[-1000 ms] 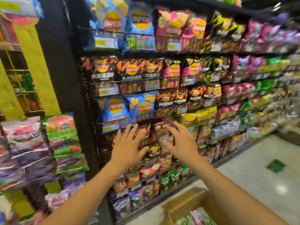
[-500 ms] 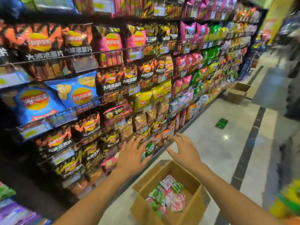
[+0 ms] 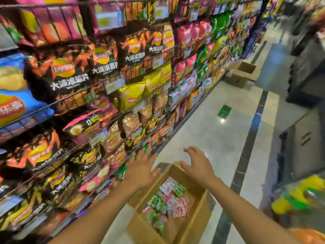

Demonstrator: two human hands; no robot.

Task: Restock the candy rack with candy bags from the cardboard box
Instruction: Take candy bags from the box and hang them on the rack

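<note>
Both arms reach out over an open cardboard box (image 3: 199, 217) that sits on the pale, glossy floor (image 3: 219, 138) just beside the foot of the wire shelves (image 3: 112, 118). The left hand (image 3: 140, 170) has its fingers spread and straight, palm down, holding nothing; it hangs over the box's far left corner, in front of the lowest shelf rows. The right hand (image 3: 198, 164) is empty too, fingers apart and only lightly bent, above the box's far rim. The two hands are apart from each other. Down in the box lies a loose heap of small candy bags (image 3: 165, 205), green ones and red-and-white ones mixed, piled towards the left side with bare cardboard showing to the right. The shelves are packed with chip bags, among them yellow bags (image 3: 131, 97) at mid height and a big blue bag (image 3: 14, 95) at the far left. Further down the aisle a second cardboard box (image 3: 241, 74) stands open against the shelves, and a green sticker (image 3: 224, 110) marks the floor between the two boxes.
</note>
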